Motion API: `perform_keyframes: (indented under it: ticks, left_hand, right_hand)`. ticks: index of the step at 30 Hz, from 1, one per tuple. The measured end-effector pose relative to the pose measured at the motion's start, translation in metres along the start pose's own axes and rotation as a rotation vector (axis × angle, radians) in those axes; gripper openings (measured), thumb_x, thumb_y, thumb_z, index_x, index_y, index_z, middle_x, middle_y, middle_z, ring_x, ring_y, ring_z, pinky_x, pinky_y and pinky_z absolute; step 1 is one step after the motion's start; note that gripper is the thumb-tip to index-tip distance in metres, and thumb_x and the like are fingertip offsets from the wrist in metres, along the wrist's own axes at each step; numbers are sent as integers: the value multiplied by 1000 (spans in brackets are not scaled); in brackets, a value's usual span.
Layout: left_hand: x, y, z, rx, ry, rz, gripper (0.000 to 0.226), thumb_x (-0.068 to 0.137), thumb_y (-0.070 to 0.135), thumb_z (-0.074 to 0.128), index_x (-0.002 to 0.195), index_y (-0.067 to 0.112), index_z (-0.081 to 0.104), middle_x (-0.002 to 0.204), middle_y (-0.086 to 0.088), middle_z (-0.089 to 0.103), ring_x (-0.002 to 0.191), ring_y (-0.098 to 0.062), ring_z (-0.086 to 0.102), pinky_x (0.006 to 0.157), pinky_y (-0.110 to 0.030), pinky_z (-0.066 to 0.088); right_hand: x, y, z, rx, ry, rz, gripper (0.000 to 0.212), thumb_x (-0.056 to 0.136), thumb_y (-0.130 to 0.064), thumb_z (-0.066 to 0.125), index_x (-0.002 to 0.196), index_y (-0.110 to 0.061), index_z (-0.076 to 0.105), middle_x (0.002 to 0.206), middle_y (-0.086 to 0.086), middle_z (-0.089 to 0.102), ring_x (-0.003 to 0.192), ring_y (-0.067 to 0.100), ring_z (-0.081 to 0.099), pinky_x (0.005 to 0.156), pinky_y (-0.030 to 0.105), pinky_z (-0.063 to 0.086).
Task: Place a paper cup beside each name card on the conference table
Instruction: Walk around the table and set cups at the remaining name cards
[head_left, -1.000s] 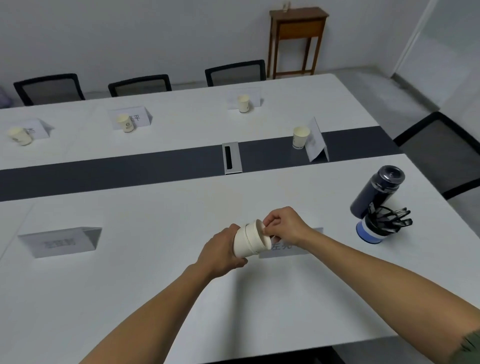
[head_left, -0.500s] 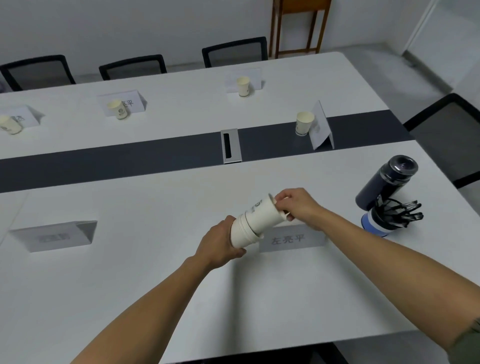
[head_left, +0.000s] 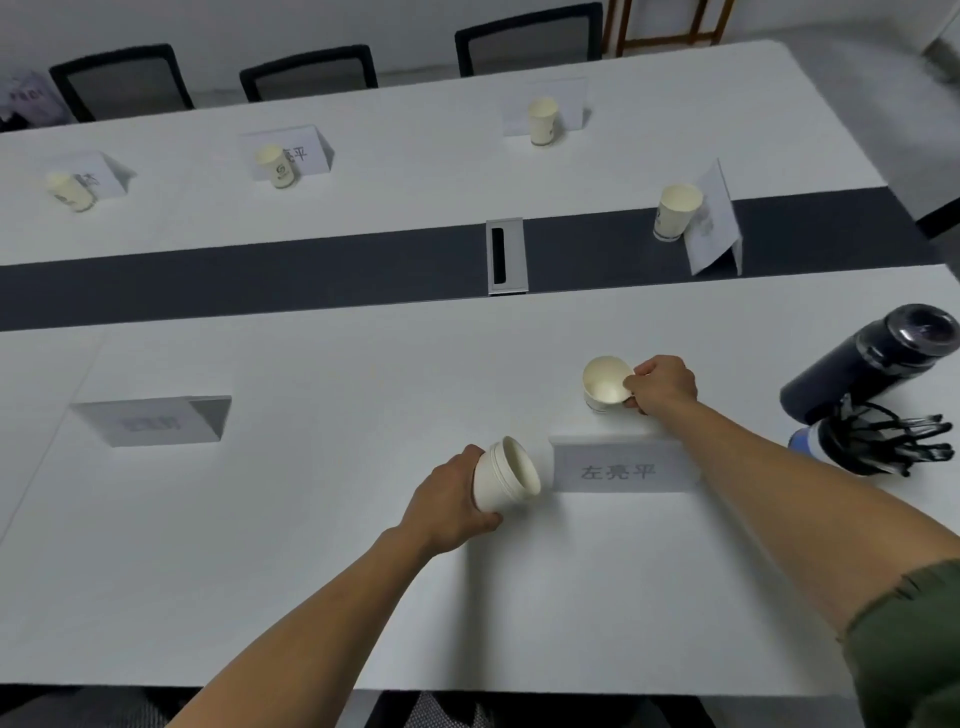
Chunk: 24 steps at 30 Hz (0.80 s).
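My left hand (head_left: 447, 506) grips a short stack of white paper cups (head_left: 506, 475), tipped sideways with the mouths facing right. My right hand (head_left: 662, 384) holds a single paper cup (head_left: 602, 382) by its rim, upright on the white table just behind the near name card (head_left: 621, 470). A second near name card (head_left: 150, 421) at the left has no cup by it. Farther off, cups stand by cards at the far left (head_left: 70, 189), far middle (head_left: 280, 166), far right (head_left: 543, 120) and on the dark strip (head_left: 675, 210).
A dark flask (head_left: 872, 358) lies tilted at the right over a holder of black pens (head_left: 883, 441). A grey cable hatch (head_left: 505, 255) sits in the dark centre strip. Black chairs line the far side, and the table's near edge (head_left: 467, 691) is close to me.
My right hand pulled one cup out of the stack, carried it right and away, and set it upright behind the near name card. My left hand kept the stack and lowered slightly.
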<state>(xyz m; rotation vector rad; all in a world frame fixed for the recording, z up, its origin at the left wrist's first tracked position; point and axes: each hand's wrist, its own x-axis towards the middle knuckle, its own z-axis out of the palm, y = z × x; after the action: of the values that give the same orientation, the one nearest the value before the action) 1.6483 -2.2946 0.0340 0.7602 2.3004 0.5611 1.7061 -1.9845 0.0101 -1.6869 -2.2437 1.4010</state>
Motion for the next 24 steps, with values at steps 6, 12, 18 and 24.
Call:
perform_keyframes:
  ticks: [6, 12, 18, 24]
  left_hand:
    - [-8, -8, 0, -9, 16, -35, 60, 64, 33, 78, 116, 26, 49, 104, 7, 62, 93, -20, 60, 77, -40, 54]
    - [-26, -6, -7, -29, 63, -44, 60, 64, 31, 79, 116, 27, 48, 104, 7, 61, 93, -20, 59, 75, -39, 53]
    - [-73, -18, -29, -60, 176, -58, 61, 66, 31, 80, 117, 28, 48, 105, 8, 61, 94, -20, 60, 76, -42, 54]
    - [-149, -60, -54, -95, 320, -122, 59, 65, 31, 80, 115, 28, 48, 104, 8, 62, 92, -21, 61, 76, -45, 56]
  right_hand:
    - [1, 4, 2, -20, -4, 59, 27, 85, -7, 68, 112, -7, 64, 86, 17, 75, 62, 24, 69, 79, 36, 59]
    - [-18, -7, -12, -183, 45, -44, 40, 88, -17, 67, 126, -9, 59, 124, 15, 64, 109, 35, 62, 87, 36, 49]
    - [-69, -50, -1, -250, 11, -256, 23, 88, -25, 65, 110, -19, 68, 122, 10, 64, 105, 33, 61, 82, 33, 46]
    - [-158, -89, 56, -404, -136, -570, 14, 87, -23, 61, 97, -21, 69, 101, 2, 70, 92, 27, 64, 79, 37, 55]
